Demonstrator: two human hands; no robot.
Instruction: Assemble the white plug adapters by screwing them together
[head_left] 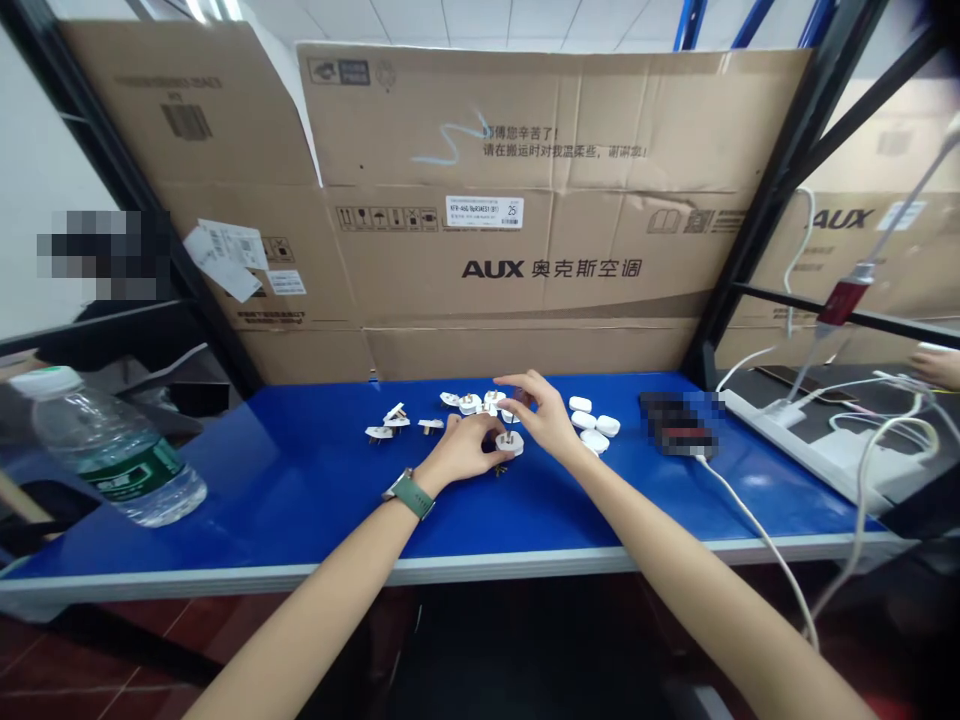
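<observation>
Near the middle of the blue table, my left hand [474,447], with a green-strapped watch on its wrist, has its thumb and fingers closed around a white plug piece [510,444]. Above that piece my right hand [545,412] is curled, fingertips close together, over a thin dark upright thing, too small to name. Small brass-coloured bits [501,470] lie just below the held piece. Behind my hands sits a group of white plug pieces [470,404]. Several plug parts with pins [379,433] lie to the left, and white rounded covers [595,441] to the right.
A water bottle [124,450] stands at the table's left. On the right lie a blurred-out dark device [677,425] with a white cable [750,520] and a white power strip [795,445]. Cardboard [555,300] walls the back. Another person's hand [934,362] shows at far right.
</observation>
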